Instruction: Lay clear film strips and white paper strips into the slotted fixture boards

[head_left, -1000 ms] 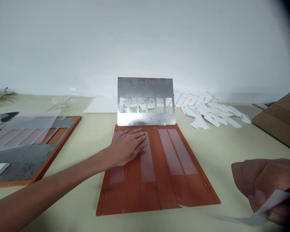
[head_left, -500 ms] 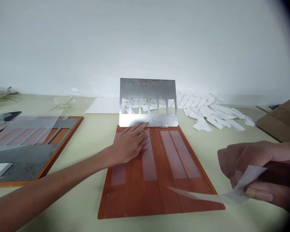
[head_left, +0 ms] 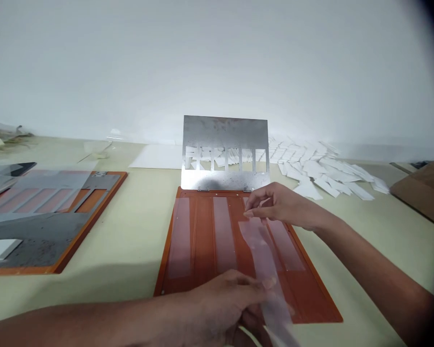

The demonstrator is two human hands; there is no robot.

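An orange board [head_left: 202,226] with lengthwise grooves lies on the table before me, and several translucent strips rest in its grooves. A metal stencil plate [head_left: 224,132] with slots stands hinged upright at its far edge. My right hand [head_left: 280,206] pinches the far end of a loose translucent strip [head_left: 260,258] near the board's top. My left hand [head_left: 227,301] grips the near end of the same strip at the board's front edge. The strip hangs slanted just above the board's right half.
A second orange board [head_left: 79,236] with a grey metal plate on it lies at the left. A heap of white paper strips [head_left: 321,168] sits at the back right, a white sheet [head_left: 155,156] at the back, brown cardboard [head_left: 425,190] at the far right.
My left hand left the board's upper left and came back to the front edge. My right hand carried the strip from the lower right over the board; both hands now hold it.
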